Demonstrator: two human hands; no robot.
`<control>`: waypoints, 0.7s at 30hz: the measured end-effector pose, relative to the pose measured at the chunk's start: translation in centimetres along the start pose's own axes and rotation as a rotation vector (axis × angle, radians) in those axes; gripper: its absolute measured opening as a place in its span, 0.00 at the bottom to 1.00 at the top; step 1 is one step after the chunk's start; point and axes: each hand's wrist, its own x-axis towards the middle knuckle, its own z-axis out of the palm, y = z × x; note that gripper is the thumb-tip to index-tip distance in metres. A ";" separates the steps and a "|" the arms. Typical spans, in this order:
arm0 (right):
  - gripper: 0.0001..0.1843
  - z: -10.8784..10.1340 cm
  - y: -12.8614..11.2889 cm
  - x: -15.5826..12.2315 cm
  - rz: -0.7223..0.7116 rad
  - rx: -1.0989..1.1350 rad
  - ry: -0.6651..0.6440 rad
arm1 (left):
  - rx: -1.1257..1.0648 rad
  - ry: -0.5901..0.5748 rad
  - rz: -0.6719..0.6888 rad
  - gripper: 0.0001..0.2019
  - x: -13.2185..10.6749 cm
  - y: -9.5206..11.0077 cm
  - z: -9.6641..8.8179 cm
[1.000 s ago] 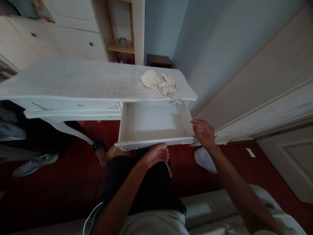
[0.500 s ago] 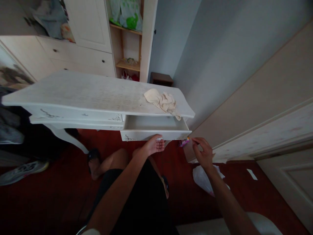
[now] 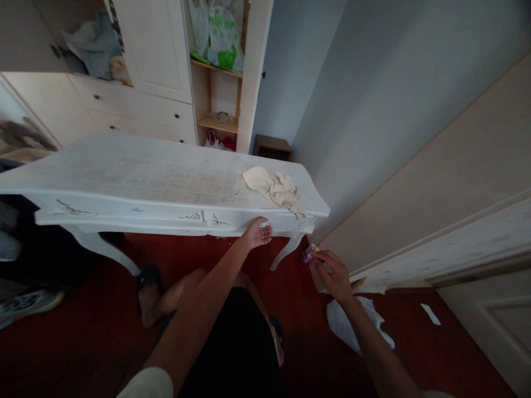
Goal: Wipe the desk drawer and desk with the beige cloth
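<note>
A white console table stands before me with its right drawer pushed in flush. My left hand is curled round the drawer's knob on its front. A crumpled cream cloth lies on the tabletop just above that drawer. My right hand hangs lower, off the table's right end, with fingers bent and nothing visibly in them. It is close to a small purple and yellow thing on the floor.
A white plastic bag and a paper scrap lie on the red floor. A pale board leans against the right wall. A white wardrobe with shelves and bags stands behind. My legs are below the table.
The open drawer has been pushed fully shut by my left hand. My right hand left the drawer's corner and dropped beside the table. The view has pulled back and risen.
</note>
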 end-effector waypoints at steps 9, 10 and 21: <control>0.09 1.1 -0.7 2.6 -0.035 0.034 -0.044 | 0.074 0.047 0.094 0.12 1.4 1.0 0.7; 0.09 1.1 -1.1 3.1 -0.039 0.033 -0.048 | 0.096 0.049 0.100 0.13 1.4 0.9 0.7; 0.22 4.3 -3.7 14.4 -0.060 0.062 0.109 | 0.573 0.015 0.162 0.15 -4.3 1.3 -2.2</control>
